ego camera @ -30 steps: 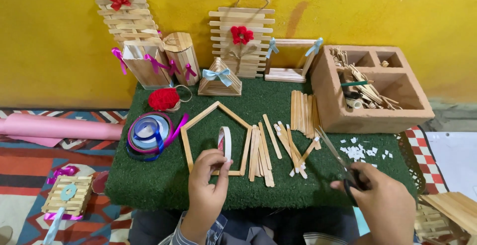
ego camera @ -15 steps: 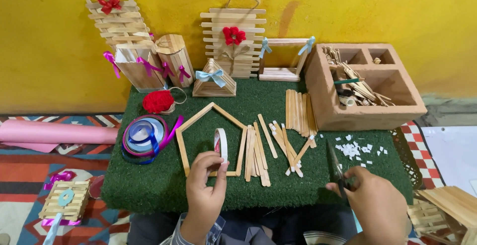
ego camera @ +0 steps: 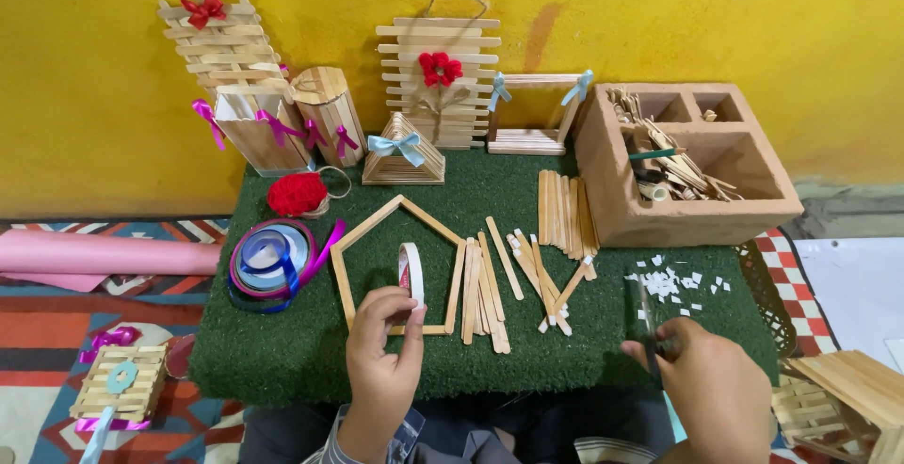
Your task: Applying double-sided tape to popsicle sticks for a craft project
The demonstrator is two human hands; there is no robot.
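L hand [ego camera: 384, 351] pinching tape roll [ego camera: 411, 274], R hand [ego camera: 711, 389] w/ scissors [ego camera: 648, 318]

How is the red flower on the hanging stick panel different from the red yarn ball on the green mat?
The red flower is fixed upright on the stick panel against the wall; the red yarn ball lies loose on the green mat. The flower is smaller, with petals and a dark centre; the ball is rounder. Both are red.
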